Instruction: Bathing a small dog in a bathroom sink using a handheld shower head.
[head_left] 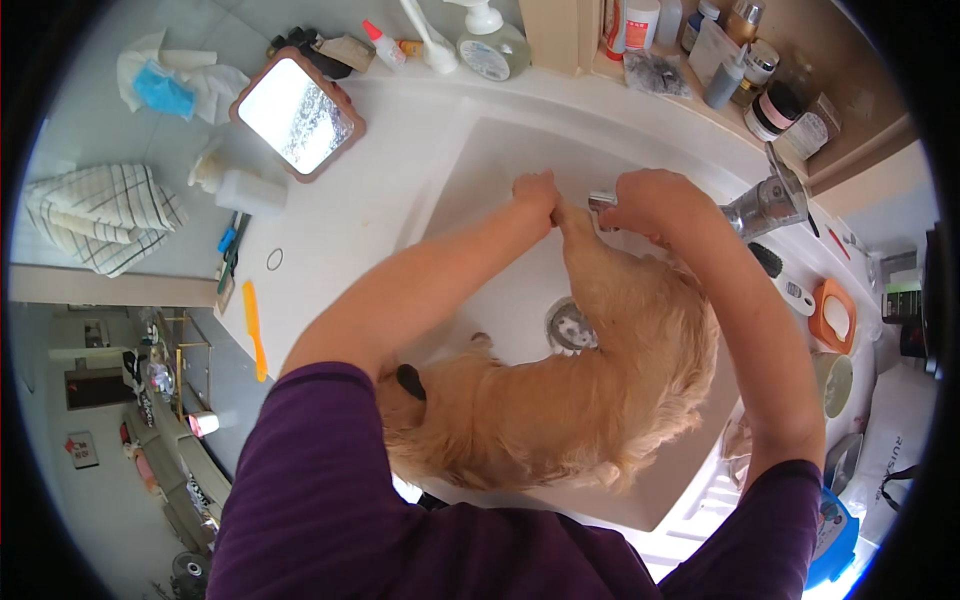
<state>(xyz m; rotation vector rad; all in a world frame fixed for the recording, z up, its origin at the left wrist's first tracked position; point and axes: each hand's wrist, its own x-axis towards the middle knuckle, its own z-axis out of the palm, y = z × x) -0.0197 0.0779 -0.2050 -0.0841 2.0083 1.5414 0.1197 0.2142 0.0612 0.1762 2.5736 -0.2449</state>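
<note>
A golden-furred dog (540,410) curls along the near side of the white sink basin (490,200). My left hand (537,195) is closed around the end of its outstretched leg (578,232), above the basin's far part. To the right, my right hand (655,205) wraps over a silver metal piece (602,203), which sticks out past the fingers. This piece lines up with the chrome faucet (765,205) and looks like its spout end; my hand hides the join. A metal drain (570,325) with whitish bits shows beside the dog's belly. Its face is mostly hidden by my left arm.
A framed mirror (300,115) and an orange comb (254,330) lie on the left counter. Behind stands a soap pump bottle (495,50). Jars and bottles (760,65) crowd the right shelf. An orange soap dish (832,315) and a brush (792,295) sit right.
</note>
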